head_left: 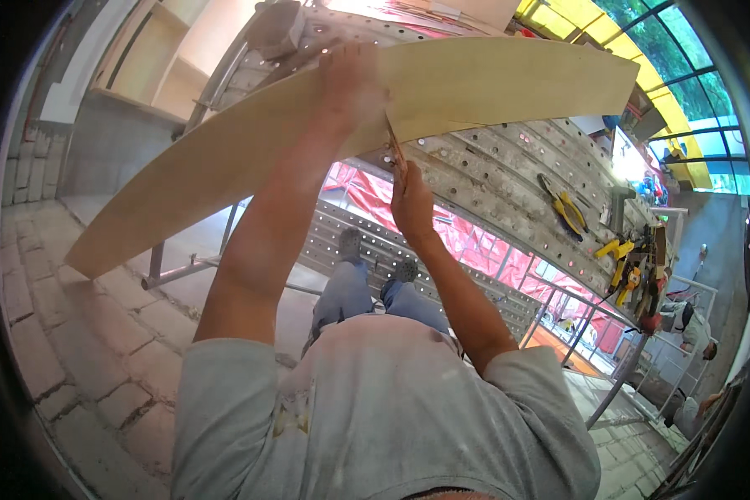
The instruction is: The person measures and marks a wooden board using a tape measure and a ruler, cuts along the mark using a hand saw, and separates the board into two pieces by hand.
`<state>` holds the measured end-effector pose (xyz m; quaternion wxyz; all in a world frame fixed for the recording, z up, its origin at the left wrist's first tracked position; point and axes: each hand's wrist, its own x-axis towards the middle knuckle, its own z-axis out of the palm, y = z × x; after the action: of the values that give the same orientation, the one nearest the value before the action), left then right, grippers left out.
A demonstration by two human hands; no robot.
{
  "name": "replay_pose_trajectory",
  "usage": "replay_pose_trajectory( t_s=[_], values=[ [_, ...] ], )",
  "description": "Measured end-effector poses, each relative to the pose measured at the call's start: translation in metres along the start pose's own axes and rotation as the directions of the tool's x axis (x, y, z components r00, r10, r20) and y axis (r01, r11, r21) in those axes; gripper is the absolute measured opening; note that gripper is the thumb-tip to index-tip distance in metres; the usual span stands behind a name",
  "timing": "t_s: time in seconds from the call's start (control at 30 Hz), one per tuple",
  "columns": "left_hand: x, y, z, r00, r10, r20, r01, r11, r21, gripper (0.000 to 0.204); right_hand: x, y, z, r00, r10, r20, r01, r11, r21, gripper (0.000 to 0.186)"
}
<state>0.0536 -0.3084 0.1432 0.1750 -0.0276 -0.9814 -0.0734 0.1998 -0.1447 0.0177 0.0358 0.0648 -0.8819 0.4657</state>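
A long pale yellow-tan board [508,83] lies across the perforated metal platform, and its left end hangs out past it. My left hand [350,79] is over the board near its far edge. Motion smears its fingers, so I cannot tell whether they lie flat or grip. Below the board's near edge, my right hand [412,204] is closed around a narrow brownish tool [397,156]. The tool's thin tip points up to the board's near edge, close to my left hand. Its exact kind is not clear.
Yellow-and-black pliers [565,208] rest on the metal platform [492,167] to the right. Several yellow tools [625,262] sit at its right end. Railings and pink-red sheeting [454,229] show below. Brick walling [117,358] stands at left; other people [693,329] are far right.
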Motion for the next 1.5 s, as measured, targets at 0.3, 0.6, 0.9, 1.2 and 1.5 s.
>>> replay_pose_trajectory(
  t_s=[0.3,0.6,0.9,1.2,1.5],
  values=[
    [0.003,-0.014,-0.001,0.999,0.028,0.041,-0.027,0.999,-0.038,0.08,-0.053,-0.029,-0.077,0.973,0.079,0.216,-0.047,0.988,-0.147,0.027],
    [0.004,-0.001,0.006,0.999,-0.007,0.053,0.006,1.0,0.004,0.082,0.014,0.006,-0.008,0.995,-0.043,0.093,0.054,0.991,-0.123,0.024],
    [-0.01,0.0,-0.005,0.997,0.079,0.007,-0.078,0.993,-0.083,0.08,0.01,-0.024,-0.021,0.999,-0.001,0.037,-0.001,0.999,0.032,0.022],
    [-0.008,-0.007,-0.004,0.999,-0.014,0.036,0.015,0.999,-0.045,0.083,-0.108,-0.019,-0.105,0.962,0.086,0.26,-0.069,0.995,-0.071,0.036],
    [-0.005,-0.005,-0.006,0.998,0.053,0.039,-0.05,0.997,-0.054,0.082,0.011,-0.014,0.002,1.0,-0.019,-0.023,0.02,0.999,0.026,0.022]
  ],
)
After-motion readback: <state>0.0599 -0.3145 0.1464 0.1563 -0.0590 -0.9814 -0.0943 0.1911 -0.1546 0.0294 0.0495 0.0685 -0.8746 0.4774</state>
